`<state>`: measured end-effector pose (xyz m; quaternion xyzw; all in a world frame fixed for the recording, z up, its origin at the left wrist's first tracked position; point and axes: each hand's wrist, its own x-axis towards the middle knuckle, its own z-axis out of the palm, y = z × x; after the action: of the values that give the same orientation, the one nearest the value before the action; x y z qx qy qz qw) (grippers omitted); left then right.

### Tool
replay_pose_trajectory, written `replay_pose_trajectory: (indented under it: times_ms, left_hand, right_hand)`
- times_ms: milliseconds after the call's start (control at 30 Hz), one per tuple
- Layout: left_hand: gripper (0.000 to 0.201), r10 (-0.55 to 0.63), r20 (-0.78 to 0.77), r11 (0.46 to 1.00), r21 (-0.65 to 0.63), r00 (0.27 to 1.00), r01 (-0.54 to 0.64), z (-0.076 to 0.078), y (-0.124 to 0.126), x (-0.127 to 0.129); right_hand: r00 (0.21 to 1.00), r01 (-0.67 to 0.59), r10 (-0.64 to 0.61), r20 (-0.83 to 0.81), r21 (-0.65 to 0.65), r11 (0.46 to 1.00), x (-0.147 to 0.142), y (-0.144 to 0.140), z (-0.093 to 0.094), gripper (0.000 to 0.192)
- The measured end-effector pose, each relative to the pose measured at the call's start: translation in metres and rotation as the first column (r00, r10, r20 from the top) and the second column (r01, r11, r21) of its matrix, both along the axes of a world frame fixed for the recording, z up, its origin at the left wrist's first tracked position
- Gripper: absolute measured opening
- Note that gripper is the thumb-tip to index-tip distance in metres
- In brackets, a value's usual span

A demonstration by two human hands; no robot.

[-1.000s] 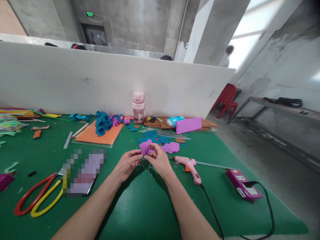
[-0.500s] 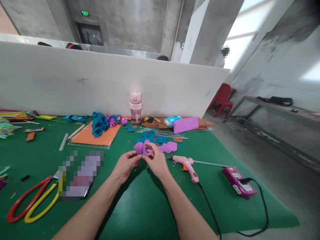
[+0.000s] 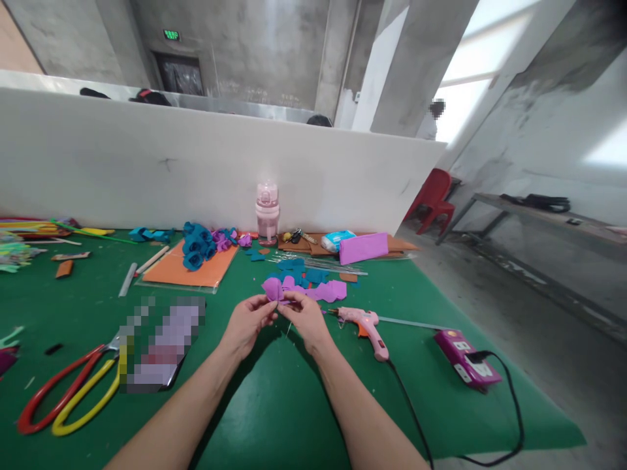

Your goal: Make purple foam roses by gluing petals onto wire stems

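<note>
Between my two hands, over the green table, is a purple paper flower (image 3: 273, 289) with a rounded, pointed bud shape. My left hand (image 3: 251, 324) pinches its base from the left. From the right, my right hand (image 3: 304, 320) presses its thumb and fingers against the same base; a thin wire shows just below. Behind the right hand lie purple paper petals (image 3: 330, 290), some beside the flower; whether they join it I cannot tell. A pink glue gun (image 3: 365, 324) with a glue stick in its back lies right of my right hand.
Red-and-yellow scissors (image 3: 81, 395) and a blurred phone (image 3: 169, 346) lie on the left. Blue paper roses (image 3: 196, 247) rest on an orange sheet (image 3: 189, 271). A pink bottle (image 3: 267, 215) stands by the white partition (image 3: 206, 163). A purple power strip (image 3: 465, 358) with a black cable is at right.
The fingers of my right hand have come down lower over the flower's base. Both hands still hold the flower in nearly the same place. The view has shifted slightly.
</note>
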<state>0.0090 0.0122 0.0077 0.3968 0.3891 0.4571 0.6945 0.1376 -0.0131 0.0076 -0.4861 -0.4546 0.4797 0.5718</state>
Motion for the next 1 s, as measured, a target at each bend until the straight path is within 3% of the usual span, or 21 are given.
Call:
replay_pose_trajectory:
  times_ms: [600, 833, 1000]
  left_hand:
    - [0.031, -0.010, 0.017, 0.999, 0.035, 1.000, 0.009, 0.000, 0.000, -0.003]
    - [0.033, 0.010, 0.017, 0.998, 0.059, 1.000, -0.011, -0.001, 0.001, -0.003]
    - [0.032, 0.023, 0.020, 0.997, 0.073, 1.000, -0.024, -0.003, 0.002, -0.003]
  right_hand:
    - [0.994, 0.076, -0.076, -0.085, 0.002, 0.997, -0.011, 0.002, -0.012, 0.023]
    - [0.964, 0.114, -0.149, 0.219, 0.168, 0.979, -0.012, -0.003, -0.007, 0.022]
    - [0.819, 0.100, -0.272, 0.506, 0.340, 0.935, -0.013, -0.010, 0.000, 0.030]
